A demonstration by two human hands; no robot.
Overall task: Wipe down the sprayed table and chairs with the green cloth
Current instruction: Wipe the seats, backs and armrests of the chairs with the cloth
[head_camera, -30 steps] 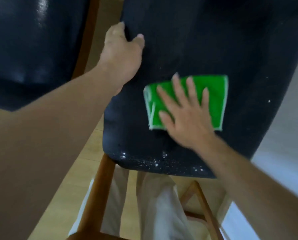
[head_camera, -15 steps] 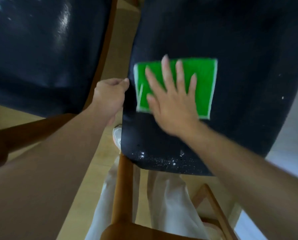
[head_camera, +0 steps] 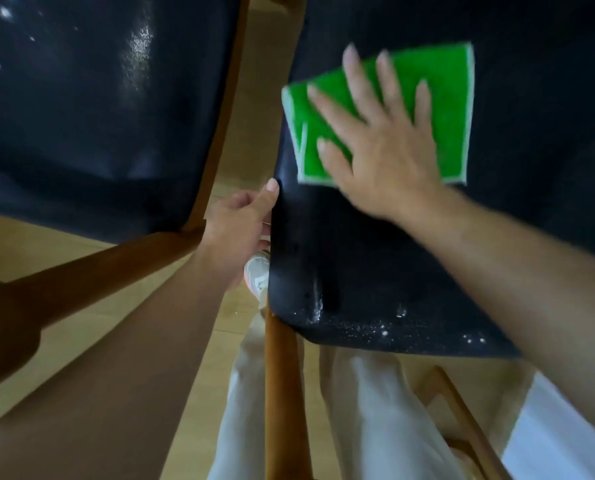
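At the far left a dark navy upholstered chair seat (head_camera: 81,109) fills the upper corner, its surface catching a pale sheen and a few white flecks. A brown wooden frame rail (head_camera: 219,109) runs along its right edge, and another reddish-brown wooden rail (head_camera: 91,271) crosses below it. Under these lies a light wooden plank floor (head_camera: 19,237).

Near the middle, the left hand (head_camera: 240,223) grips the left edge of a second dark upholstered chair seat (head_camera: 358,278), thumb on the edge, the other fingers tucked out of sight beneath it. Just below that hand a white sneaker (head_camera: 258,275) shows on the floor, and pale cream trousers (head_camera: 386,420) stand behind an orange-brown wooden chair leg (head_camera: 282,393).

To the right, the right hand (head_camera: 382,147), blurred, lies flat with fingers spread and straight, pressing a bright green square cloth with pale edging (head_camera: 448,109) onto the second seat's upper part. White spray droplets (head_camera: 368,332) speckle the seat's near edge, well apart from the cloth. At the lower right corner a white surface (head_camera: 559,441) shows.
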